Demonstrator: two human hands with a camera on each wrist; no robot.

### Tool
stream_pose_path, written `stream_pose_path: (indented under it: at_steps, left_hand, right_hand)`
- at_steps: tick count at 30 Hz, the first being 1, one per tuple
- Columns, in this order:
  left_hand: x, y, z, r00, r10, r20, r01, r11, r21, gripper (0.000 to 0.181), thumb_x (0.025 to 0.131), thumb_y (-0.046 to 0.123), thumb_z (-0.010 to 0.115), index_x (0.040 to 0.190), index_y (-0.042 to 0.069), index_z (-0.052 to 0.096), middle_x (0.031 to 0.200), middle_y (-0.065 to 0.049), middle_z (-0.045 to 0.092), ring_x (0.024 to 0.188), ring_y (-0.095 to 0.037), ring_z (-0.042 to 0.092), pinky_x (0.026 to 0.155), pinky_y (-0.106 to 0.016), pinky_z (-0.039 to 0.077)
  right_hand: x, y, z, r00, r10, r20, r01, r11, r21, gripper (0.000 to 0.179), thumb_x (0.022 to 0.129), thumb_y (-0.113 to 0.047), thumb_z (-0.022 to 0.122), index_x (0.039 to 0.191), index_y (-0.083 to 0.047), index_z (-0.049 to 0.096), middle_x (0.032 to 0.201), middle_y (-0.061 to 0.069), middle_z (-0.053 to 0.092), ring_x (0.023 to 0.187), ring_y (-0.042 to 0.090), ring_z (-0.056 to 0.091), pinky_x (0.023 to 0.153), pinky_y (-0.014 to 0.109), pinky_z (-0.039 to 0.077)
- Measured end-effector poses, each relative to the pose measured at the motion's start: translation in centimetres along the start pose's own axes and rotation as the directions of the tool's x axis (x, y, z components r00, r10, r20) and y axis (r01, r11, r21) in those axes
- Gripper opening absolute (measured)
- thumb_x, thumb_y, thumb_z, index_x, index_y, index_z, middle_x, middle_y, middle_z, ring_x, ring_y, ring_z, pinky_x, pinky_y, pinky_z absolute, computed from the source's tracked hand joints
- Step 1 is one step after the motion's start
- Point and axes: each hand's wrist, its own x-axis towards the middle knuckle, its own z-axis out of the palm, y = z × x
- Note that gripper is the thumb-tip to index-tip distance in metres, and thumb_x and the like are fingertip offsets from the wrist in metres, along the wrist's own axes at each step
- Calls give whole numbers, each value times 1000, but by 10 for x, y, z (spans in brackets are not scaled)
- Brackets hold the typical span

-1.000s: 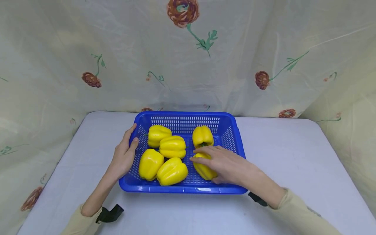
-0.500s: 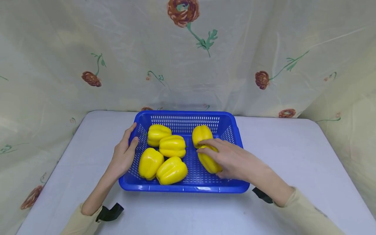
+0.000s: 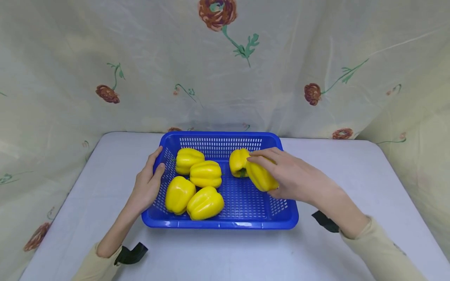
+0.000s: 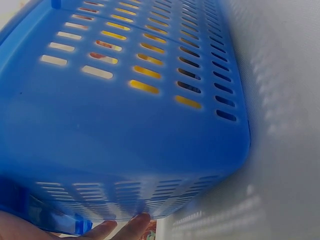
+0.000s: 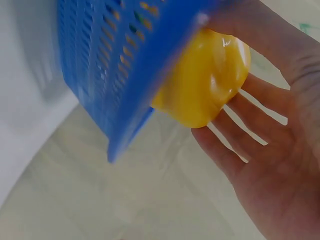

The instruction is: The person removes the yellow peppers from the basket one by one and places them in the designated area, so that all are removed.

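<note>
My left hand (image 3: 147, 186) grips the left rim of a blue plastic basket (image 3: 219, 225), thumb over the inner side. In the left wrist view its fingertips (image 4: 135, 226) show low against the basket's slotted wall (image 4: 120, 135). My right hand (image 3: 299, 177) holds a yellow bell pepper (image 3: 261, 176), raised at the basket's right side. Fingers and thumb lie around that pepper (image 5: 207, 80) in the right wrist view. Just left of it another yellow bell pepper (image 3: 238, 162) sits in the basket. Several more yellow bell peppers (image 3: 206, 174) lie together in the left half.
The basket stands on a table covered with a white cloth (image 3: 344, 187). A flowered curtain (image 3: 274, 78) hangs behind the table and at both sides. Black straps (image 3: 131, 253) are on both wrists.
My right hand has lifted the front-right bell pepper and moved it up and to the right. My left hand stays on the basket rim, and the other peppers keep their places.
</note>
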Motion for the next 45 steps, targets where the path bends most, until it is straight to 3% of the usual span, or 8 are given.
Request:
stream_pose_path:
  at_steps: [14,25,33,45]
  left_hand:
    - [1,-1,1,1000,-17,1,17,1000,4,61,118,23,32,175,17,12,180,-23,20,162,-53,29,126,-73,32]
    - [0,-2,0,1000,-9,-1,9,1000,-13,61,118,23,32,175,18,12,179,-23,21,163,-52,28,127,-74,30]
    - [1,-2,-1,1000,-2,-3,2,1000,-15,61,118,23,31,175,16,12,179,-24,22,162,-53,29,126,-74,31]
    - [-1,-1,-1,1000,-9,1,9,1000,-19,60,118,23,31,175,16,11,180,-23,20,164,-51,27,128,-72,29]
  right_hand:
    - [-17,21,-38,991,111,-78,-115,992,-44,98,74,-12,100,159,-12,51,159,17,51,138,39,60,105,53,63]
    - [-20,49,-39,979,150,-139,-161,985,-70,98,70,-7,101,154,-8,50,154,17,53,134,39,60,102,56,63]
    - [-12,75,-30,965,247,-85,-252,966,-57,96,75,-5,97,157,-7,48,158,20,50,142,44,52,108,63,58]
    - [10,117,13,949,316,8,-316,949,5,88,76,-3,96,153,-4,53,156,24,53,141,47,50,116,65,52]
